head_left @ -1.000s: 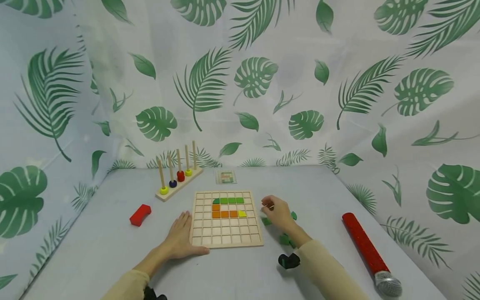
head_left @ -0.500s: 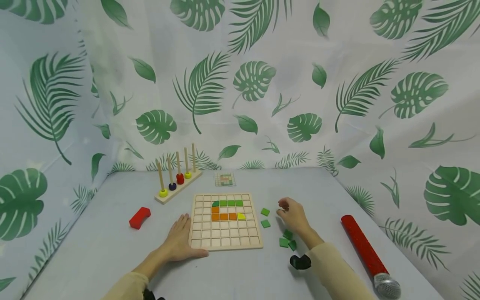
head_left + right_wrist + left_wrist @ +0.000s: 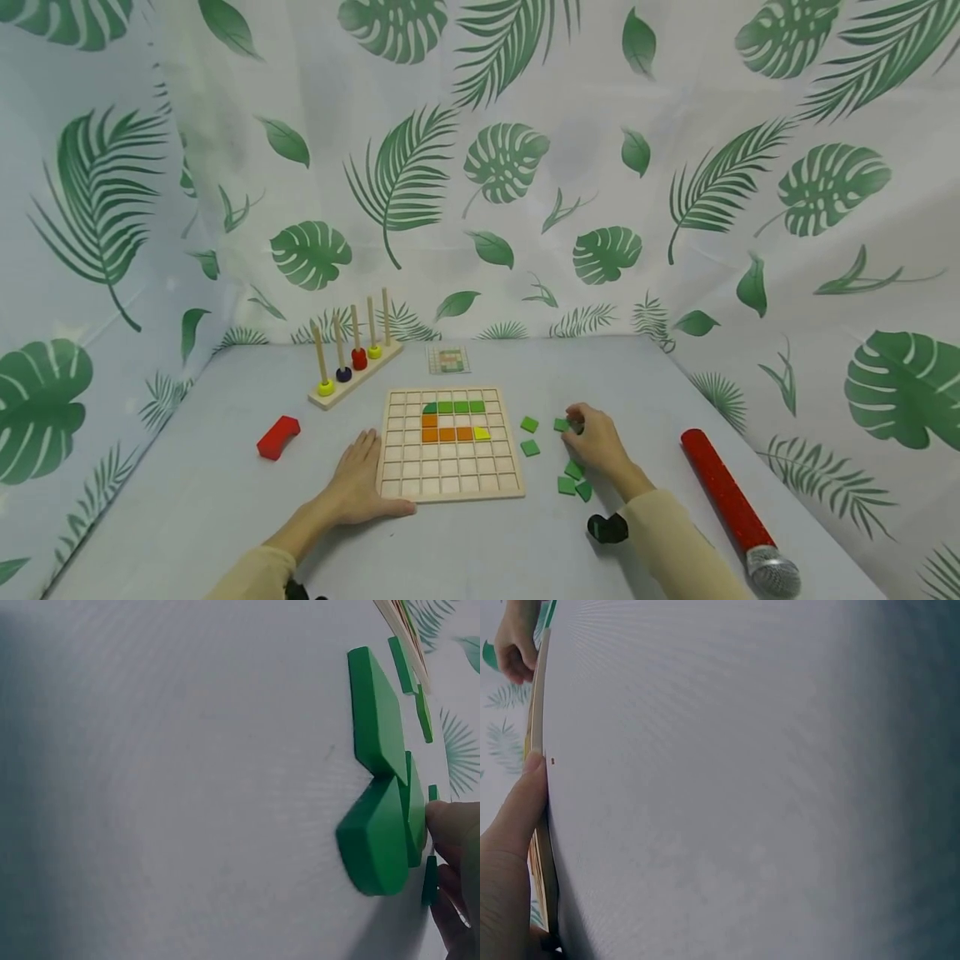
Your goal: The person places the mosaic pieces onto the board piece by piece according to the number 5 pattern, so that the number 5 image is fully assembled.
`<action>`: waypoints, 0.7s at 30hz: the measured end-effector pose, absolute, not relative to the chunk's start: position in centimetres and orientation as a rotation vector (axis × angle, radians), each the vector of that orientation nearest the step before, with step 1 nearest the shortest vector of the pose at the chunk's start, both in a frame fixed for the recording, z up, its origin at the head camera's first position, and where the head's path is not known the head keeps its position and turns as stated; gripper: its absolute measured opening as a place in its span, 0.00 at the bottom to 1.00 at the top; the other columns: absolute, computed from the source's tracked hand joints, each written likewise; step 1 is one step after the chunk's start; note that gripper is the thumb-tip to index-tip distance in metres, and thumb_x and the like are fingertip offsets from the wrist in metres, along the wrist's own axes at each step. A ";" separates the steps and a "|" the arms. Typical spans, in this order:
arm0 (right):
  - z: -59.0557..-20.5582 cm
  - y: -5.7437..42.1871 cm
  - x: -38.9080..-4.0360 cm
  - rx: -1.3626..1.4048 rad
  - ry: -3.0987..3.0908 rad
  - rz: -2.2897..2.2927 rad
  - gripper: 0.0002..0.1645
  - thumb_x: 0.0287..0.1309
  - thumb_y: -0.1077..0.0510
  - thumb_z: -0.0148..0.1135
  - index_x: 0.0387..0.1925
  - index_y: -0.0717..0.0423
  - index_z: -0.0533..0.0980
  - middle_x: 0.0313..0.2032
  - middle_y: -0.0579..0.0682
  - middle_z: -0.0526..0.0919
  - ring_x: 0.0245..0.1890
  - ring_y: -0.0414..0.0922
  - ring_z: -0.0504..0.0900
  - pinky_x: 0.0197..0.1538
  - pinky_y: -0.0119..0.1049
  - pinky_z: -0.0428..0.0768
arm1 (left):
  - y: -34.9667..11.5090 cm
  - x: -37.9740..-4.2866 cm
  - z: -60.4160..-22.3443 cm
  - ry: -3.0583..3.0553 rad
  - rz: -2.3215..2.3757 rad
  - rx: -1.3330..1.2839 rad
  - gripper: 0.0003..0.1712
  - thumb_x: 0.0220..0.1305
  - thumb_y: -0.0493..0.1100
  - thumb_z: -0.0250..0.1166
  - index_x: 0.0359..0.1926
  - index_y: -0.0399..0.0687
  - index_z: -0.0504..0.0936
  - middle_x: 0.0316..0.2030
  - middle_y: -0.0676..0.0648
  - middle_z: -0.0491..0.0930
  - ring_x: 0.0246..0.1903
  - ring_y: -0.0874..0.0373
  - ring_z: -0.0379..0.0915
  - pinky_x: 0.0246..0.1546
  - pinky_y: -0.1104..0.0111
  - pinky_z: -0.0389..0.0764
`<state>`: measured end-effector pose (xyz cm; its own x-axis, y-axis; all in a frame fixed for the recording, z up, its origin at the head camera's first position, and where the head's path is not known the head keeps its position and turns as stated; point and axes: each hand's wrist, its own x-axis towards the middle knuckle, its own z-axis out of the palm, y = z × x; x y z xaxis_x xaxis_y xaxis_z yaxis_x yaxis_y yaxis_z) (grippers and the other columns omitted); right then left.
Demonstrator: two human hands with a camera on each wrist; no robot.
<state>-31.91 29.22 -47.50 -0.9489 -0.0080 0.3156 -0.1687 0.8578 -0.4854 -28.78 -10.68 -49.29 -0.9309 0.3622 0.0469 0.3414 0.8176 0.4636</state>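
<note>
My left hand (image 3: 356, 483) lies with straight fingers along the left edge of a wooden grid board (image 3: 450, 467); its thumb touches the near edge in the left wrist view. Orange, green and yellow tiles form an open loop in the grid. To the right of the board, my right hand (image 3: 597, 439) has curled fingers and pinches a green tile (image 3: 561, 425) low at the table. A dark green piece (image 3: 430, 881) shows under its fingers in the right wrist view. Two green tiles (image 3: 530, 448) lie between board and hand, and several more (image 3: 567, 485) lie nearer me.
Behind the board lies a pattern card (image 3: 450, 359). A wooden peg stand (image 3: 356, 375) with coloured beads stands back left, a red arched block (image 3: 278, 437) at the left. A red microphone (image 3: 731, 496) lies at the right. Leaf-printed cloth (image 3: 480, 208) encloses the table.
My right hand moved right, away from the board, uncovering two green tiles, then lowered slightly; another green tile now shows at its fingertips. My left hand stays at the board.
</note>
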 end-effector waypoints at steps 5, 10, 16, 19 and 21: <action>-47.4 29.2 -32.1 0.132 -2.707 0.761 0.19 0.42 0.66 0.65 0.41 0.64 0.73 0.35 0.53 0.79 0.37 0.49 0.76 0.41 0.44 0.74 | -10.7 -28.8 -49.2 2.945 0.750 0.570 0.73 0.29 0.78 0.60 0.66 0.33 0.44 0.65 0.33 0.42 0.65 0.42 0.34 0.63 0.51 0.41; -47.6 29.0 -32.1 0.114 -2.698 0.762 0.18 0.43 0.66 0.64 0.40 0.64 0.74 0.34 0.52 0.79 0.36 0.48 0.76 0.41 0.44 0.74 | -10.7 -28.7 -49.1 2.947 0.751 0.570 0.73 0.29 0.77 0.61 0.66 0.32 0.44 0.65 0.33 0.42 0.65 0.43 0.34 0.62 0.51 0.41; -48.0 28.8 -32.2 0.112 -2.704 0.734 0.19 0.43 0.63 0.65 0.41 0.63 0.74 0.33 0.51 0.79 0.36 0.47 0.75 0.40 0.43 0.74 | -10.8 -28.8 -49.3 2.945 0.753 0.566 0.74 0.28 0.79 0.59 0.66 0.33 0.44 0.66 0.34 0.42 0.65 0.44 0.33 0.62 0.52 0.40; -48.1 28.7 -32.3 0.115 -2.704 0.744 0.18 0.44 0.63 0.65 0.40 0.63 0.74 0.33 0.51 0.78 0.36 0.47 0.74 0.40 0.43 0.74 | -10.8 -28.9 -49.5 2.949 0.758 0.571 0.74 0.28 0.79 0.59 0.66 0.33 0.44 0.66 0.34 0.42 0.65 0.43 0.33 0.62 0.51 0.40; -48.0 28.6 -32.2 0.119 -2.706 0.760 0.17 0.45 0.64 0.65 0.40 0.63 0.74 0.33 0.51 0.78 0.36 0.47 0.75 0.41 0.43 0.74 | -10.8 -28.9 -49.6 2.950 0.762 0.572 0.74 0.28 0.79 0.59 0.66 0.33 0.44 0.65 0.34 0.42 0.65 0.43 0.33 0.62 0.51 0.40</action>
<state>-32.25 28.58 -47.99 -0.9431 0.0077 0.3325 -0.1664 0.8546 -0.4919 -28.89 -10.80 -49.59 -0.9310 0.3614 0.0510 0.3409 0.8111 0.4753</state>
